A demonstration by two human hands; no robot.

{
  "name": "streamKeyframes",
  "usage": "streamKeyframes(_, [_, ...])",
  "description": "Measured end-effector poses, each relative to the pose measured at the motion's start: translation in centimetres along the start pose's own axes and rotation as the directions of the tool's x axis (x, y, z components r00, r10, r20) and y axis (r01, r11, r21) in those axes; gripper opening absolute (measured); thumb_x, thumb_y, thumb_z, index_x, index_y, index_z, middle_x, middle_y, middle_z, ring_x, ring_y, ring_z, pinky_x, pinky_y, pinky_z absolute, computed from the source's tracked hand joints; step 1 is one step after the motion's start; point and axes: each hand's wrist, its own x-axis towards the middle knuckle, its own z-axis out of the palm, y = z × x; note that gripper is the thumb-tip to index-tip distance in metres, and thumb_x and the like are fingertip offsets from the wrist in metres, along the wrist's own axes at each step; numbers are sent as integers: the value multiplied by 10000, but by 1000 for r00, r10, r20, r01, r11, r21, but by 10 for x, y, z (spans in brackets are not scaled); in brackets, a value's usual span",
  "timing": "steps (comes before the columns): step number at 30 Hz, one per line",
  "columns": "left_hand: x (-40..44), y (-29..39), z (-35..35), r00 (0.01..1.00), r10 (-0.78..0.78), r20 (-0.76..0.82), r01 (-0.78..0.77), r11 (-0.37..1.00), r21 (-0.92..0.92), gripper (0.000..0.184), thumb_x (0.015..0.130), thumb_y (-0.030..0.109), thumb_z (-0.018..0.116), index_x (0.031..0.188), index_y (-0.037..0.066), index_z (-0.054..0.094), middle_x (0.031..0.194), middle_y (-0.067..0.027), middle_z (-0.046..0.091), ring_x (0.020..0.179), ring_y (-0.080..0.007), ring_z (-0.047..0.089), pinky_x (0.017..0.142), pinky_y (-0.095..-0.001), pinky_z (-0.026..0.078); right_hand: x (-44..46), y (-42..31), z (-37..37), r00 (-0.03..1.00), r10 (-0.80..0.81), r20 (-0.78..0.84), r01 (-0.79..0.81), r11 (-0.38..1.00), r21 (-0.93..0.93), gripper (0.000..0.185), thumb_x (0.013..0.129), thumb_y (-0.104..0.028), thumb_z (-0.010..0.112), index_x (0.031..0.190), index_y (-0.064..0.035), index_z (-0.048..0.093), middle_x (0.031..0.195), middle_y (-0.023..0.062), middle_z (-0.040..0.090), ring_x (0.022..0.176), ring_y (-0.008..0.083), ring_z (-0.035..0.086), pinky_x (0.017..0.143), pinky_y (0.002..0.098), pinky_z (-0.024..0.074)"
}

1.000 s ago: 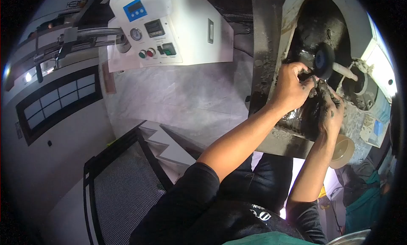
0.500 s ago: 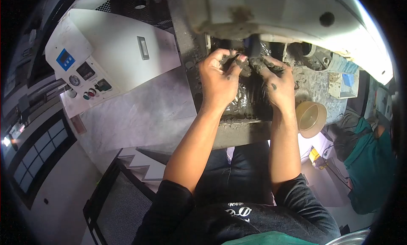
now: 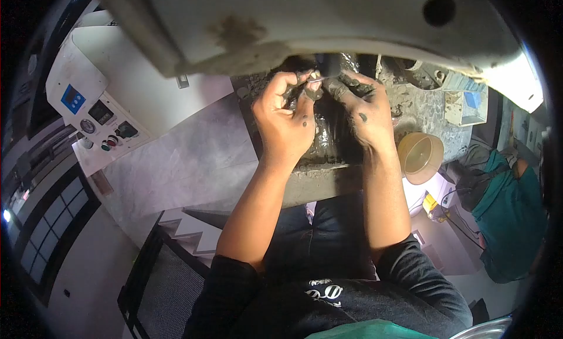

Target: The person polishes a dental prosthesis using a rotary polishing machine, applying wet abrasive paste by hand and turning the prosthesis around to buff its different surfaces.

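My left hand [image 3: 284, 110], smeared with grey mud, is closed, its thumb and fingertips pinched on a small pale piece [image 3: 315, 76] too small to name. Beside it my right hand [image 3: 365, 104], also muddy, has curled fingers close to the same spot; whether they grip the piece too is hidden. Just beyond the fingertips is a dark, blurred machine part [image 3: 333, 65], partly covered by the hood. Under both hands lies a wet black tray [image 3: 325, 142] coated with sludge.
A stained white hood [image 3: 346, 22] overhangs the hands. At right are a round yellowish bowl [image 3: 421, 158] and a small white box [image 3: 466, 108]. A control panel [image 3: 99, 119] stands at left. A teal cloth [image 3: 507, 216] hangs at far right.
My view has shifted, so the hood now fills more of the top and the hands appear further left. Both hands stay close together by the dark machine part.
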Motion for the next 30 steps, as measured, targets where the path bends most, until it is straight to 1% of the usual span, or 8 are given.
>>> streamKeyframes(5, [1, -2, 5, 1000, 7, -8, -7, 1000, -13, 117, 820, -127, 643, 890, -51, 586, 934, -111, 688, 829, -77, 604, 706, -206, 490, 2, 0, -2, 998, 59, 22, -60, 996, 62, 254, 790, -31, 616, 1018, 54, 692, 894, 95, 703, 800, 123, 605, 771, 260, 491])
streamKeyframes(7, [3, 2, 5, 990, -139, 16, 140, 988, -61, 143, 816, -110, 645, 892, -45, 544, 916, -137, 685, 873, -109, 628, 744, -229, 505, 2, 2, -2, 999, 35, -19, -34, 999, 26, 262, 789, -24, 616, 1029, 48, 694, 892, 91, 705, 794, 118, 603, 762, 262, 495])
streamKeyframes(10, [3, 5, 1, 981, -192, 36, 193, 980, -52, 157, 810, -115, 646, 909, -48, 544, 934, -143, 677, 882, -109, 623, 721, -223, 516, -2, -4, -1, 998, 47, -38, -47, 999, 17, 255, 790, -19, 615, 1023, 45, 697, 890, 93, 704, 797, 111, 599, 758, 259, 495])
streamKeyframes(13, [7, 3, 1, 992, -112, 53, 113, 993, -19, 156, 814, -108, 649, 912, -48, 544, 936, -141, 675, 893, -102, 611, 710, -223, 525, 2, -2, -2, 999, 31, 13, -31, 999, 22, 259, 786, -19, 617, 1024, 47, 695, 885, 93, 702, 797, 109, 597, 759, 256, 494])
streamKeyframes(20, [4, 1, -1, 997, -70, 42, 69, 998, 6, 158, 818, -107, 649, 913, -41, 540, 917, -137, 682, 884, -107, 625, 735, -231, 511, -3, -5, 0, 1000, 19, -13, -19, 1000, 6, 263, 788, -7, 608, 1031, 59, 684, 888, 87, 701, 793, 108, 596, 756, 253, 493])
streamKeyframes(22, [5, -1, 1, 999, -43, 16, 43, 999, -4, 122, 826, -81, 678, 897, -35, 590, 925, -93, 686, 827, -67, 590, 719, -202, 482, 4, 3, -1, 1000, 10, -1, -10, 1000, -5, 261, 788, -2, 605, 1030, 59, 685, 903, 88, 703, 805, 106, 598, 763, 250, 491])
streamKeyframes(26, [2, 0, 2, 999, -47, -2, 47, 998, -40, 127, 823, -79, 684, 896, -37, 590, 921, -93, 684, 829, -67, 587, 719, -201, 481, -3, -9, -1, 1000, 8, -6, -9, 999, -46, 268, 787, -2, 600, 1035, 59, 684, 908, 95, 705, 812, 108, 600, 769, 254, 492])
streamKeyframes(30, [1, 6, 3, 990, -140, 17, 141, 987, -82, 124, 825, -78, 683, 891, -35, 587, 915, -86, 682, 816, -65, 586, 701, -199, 479, -2, -9, -5, 999, 19, 27, -18, 1000, -23, 272, 790, -3, 594, 1038, 67, 680, 905, 99, 704, 813, 117, 604, 773, 259, 494])
